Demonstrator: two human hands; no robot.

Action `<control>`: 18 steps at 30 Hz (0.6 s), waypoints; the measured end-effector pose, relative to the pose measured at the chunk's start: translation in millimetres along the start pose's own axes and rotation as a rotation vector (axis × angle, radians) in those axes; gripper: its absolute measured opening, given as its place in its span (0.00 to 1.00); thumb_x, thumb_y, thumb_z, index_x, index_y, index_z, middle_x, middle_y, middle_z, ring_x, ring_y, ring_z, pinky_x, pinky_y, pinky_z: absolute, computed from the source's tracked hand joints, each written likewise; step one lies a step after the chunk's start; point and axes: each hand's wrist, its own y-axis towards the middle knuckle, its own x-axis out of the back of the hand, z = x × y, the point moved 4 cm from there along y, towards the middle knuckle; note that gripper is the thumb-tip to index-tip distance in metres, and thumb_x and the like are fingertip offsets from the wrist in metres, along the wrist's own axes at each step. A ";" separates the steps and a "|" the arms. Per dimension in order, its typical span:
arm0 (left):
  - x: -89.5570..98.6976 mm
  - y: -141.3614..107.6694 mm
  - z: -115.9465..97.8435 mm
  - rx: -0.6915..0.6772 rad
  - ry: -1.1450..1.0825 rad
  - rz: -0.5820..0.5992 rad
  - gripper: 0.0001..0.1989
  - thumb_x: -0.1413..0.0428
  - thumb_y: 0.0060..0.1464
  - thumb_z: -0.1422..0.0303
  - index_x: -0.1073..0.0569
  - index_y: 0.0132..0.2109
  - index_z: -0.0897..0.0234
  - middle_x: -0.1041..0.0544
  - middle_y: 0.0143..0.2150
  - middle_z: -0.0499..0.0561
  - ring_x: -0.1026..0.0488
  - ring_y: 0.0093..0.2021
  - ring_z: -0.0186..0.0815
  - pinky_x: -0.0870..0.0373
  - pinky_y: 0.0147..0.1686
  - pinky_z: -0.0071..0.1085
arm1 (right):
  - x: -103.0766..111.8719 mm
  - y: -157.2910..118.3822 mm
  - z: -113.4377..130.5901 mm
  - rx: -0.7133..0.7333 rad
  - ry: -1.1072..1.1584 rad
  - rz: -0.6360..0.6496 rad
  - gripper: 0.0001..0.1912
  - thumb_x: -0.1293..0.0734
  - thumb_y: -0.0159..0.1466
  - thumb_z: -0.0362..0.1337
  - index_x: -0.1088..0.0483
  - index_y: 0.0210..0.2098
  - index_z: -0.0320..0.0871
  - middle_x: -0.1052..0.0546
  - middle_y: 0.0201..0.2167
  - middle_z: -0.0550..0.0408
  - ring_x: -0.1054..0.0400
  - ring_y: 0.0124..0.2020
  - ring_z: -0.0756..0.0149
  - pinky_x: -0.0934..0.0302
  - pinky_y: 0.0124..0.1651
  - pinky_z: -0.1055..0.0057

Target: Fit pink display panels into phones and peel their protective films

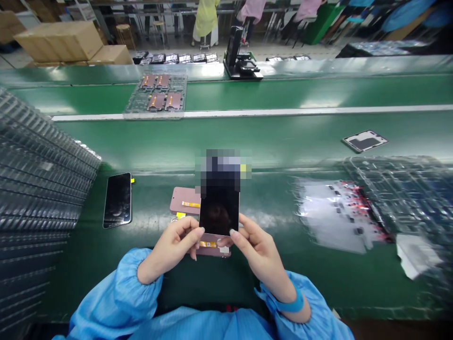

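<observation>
Both my hands hold a dark glossy phone display panel (218, 211) upright by its long edges, its face towards me. A pixelated patch hides its upper end. My left hand (173, 243) grips the left edge, and my right hand (256, 250) pinches the right edge. Beneath the panel lies a pink flat part with yellow tape (182, 200); I cannot tell whether the pink showing below the panel is the same piece. A second dark phone panel (117, 200) with a small yellow tag lies on the green bench (269, 198) to my left.
Stacked clear ribbed trays (35, 189) rise at the left. Clear sheets with red marks (336, 215) and another clear tray (399, 193) lie at the right. A tray of copper-coloured parts (155, 93) sits on the far belt, with people and cardboard boxes beyond.
</observation>
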 end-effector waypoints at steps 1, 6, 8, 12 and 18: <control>-0.3 0.0 0.3 -0.002 -0.006 0.003 0.20 0.43 0.58 0.53 0.36 0.29 0.64 0.31 0.23 0.43 0.31 0.20 0.26 0.33 0.24 0.24 | 0.1 -0.3 -0.5 0.003 0.007 -0.010 0.24 0.35 0.68 0.46 0.33 0.59 0.41 0.18 0.25 0.54 0.23 0.27 0.62 0.28 0.34 0.65; 1.1 0.7 1.1 0.017 -0.021 0.047 0.21 0.42 0.57 0.52 0.34 0.28 0.65 0.31 0.22 0.44 0.32 0.20 0.26 0.35 0.24 0.24 | 1.7 -0.5 -8.2 -0.023 0.115 -0.014 0.23 0.35 0.68 0.46 0.32 0.59 0.43 0.18 0.26 0.54 0.23 0.28 0.61 0.29 0.35 0.64; 4.7 3.5 -4.7 -0.032 -0.062 0.073 0.21 0.40 0.54 0.50 0.27 0.33 0.66 0.27 0.25 0.47 0.29 0.25 0.29 0.32 0.28 0.25 | 1.2 0.4 -8.4 -0.043 0.157 0.019 0.24 0.34 0.67 0.47 0.32 0.58 0.43 0.18 0.27 0.53 0.22 0.29 0.60 0.29 0.33 0.64; 22.6 18.3 -26.9 -0.120 -0.294 0.048 0.26 0.42 0.56 0.49 0.27 0.54 0.61 0.21 0.44 0.53 0.24 0.42 0.37 0.27 0.41 0.29 | -9.1 2.6 -6.5 -0.089 0.139 0.198 0.25 0.34 0.66 0.49 0.30 0.57 0.41 0.18 0.26 0.52 0.22 0.28 0.60 0.28 0.33 0.64; 73.2 70.0 -54.6 0.001 -0.291 -0.198 0.09 0.39 0.55 0.66 0.28 0.34 0.67 0.26 0.26 0.49 0.28 0.24 0.31 0.30 0.23 0.26 | -18.9 5.6 -17.7 0.169 -0.317 0.078 0.23 0.39 0.70 0.45 0.35 0.61 0.42 0.17 0.34 0.50 0.22 0.30 0.62 0.26 0.34 0.64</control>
